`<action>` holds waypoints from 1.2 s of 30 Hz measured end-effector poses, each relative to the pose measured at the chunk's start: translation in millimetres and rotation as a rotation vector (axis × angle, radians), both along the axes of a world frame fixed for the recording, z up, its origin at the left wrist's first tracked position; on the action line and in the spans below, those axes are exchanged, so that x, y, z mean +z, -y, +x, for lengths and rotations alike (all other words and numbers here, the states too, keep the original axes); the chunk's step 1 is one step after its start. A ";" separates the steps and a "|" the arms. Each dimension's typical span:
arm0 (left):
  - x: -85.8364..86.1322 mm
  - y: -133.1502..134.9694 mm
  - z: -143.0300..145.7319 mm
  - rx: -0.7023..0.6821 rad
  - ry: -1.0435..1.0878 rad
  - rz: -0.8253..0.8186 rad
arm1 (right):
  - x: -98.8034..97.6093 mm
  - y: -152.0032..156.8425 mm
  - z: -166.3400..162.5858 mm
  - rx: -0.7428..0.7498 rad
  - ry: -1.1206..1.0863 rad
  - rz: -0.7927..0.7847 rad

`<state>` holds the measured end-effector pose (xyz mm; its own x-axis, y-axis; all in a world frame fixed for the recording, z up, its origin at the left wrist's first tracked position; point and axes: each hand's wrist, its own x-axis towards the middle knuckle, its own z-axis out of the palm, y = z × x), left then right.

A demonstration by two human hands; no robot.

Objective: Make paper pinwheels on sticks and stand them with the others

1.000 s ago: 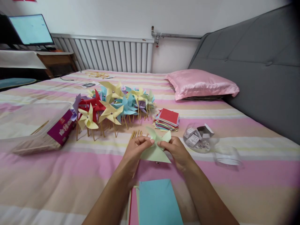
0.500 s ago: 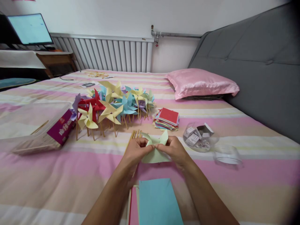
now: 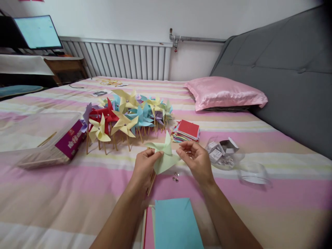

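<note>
green paper pinwheel [image 3: 166,157] pinched in left hand [image 3: 144,166] fingers, right hand [image 3: 197,162] fingers loosely open alongside.

One head-worn camera looks forward and down along both forearms, with the left hand [image 3: 145,166] and right hand [image 3: 198,162] close, low in the centre. It faces across the bed [image 3: 64,193] to the radiator [image 3: 124,58] on the far wall, with the headboard [image 3: 280,69] at right.

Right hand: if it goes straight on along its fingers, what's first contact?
Likely the green paper pinwheel pinched in the left hand: the right hand points left at it across a small gap. Depth is unclear.
</note>
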<state>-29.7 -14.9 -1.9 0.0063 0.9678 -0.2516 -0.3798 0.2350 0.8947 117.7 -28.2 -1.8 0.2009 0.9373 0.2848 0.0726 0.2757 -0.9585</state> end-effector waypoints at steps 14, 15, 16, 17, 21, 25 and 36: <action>6.7 -2.4 -6.3 0.042 0.170 -0.008 | -2.9 7.1 -9.7 0.361 0.269 -0.002; 6.6 -2.5 -6.4 0.037 0.173 -0.008 | -3.4 6.7 -9.9 0.364 0.267 -0.005; 6.4 -2.5 -6.6 0.035 0.176 -0.008 | -4.0 6.4 -9.8 0.368 0.262 -0.009; 6.2 -2.6 -6.8 0.035 0.181 -0.006 | -4.6 6.0 -9.4 0.373 0.253 -0.017; 4.6 -3.2 -7.3 0.048 0.199 -0.006 | -8.2 5.4 -7.7 0.408 0.190 -0.094; 4.0 -3.3 -4.9 0.044 0.218 -0.016 | -11.6 5.6 -9.0 0.421 0.168 -0.077; 5.5 0.4 0.6 0.059 0.216 -0.031 | -11.3 5.4 -13.6 0.400 0.174 -0.034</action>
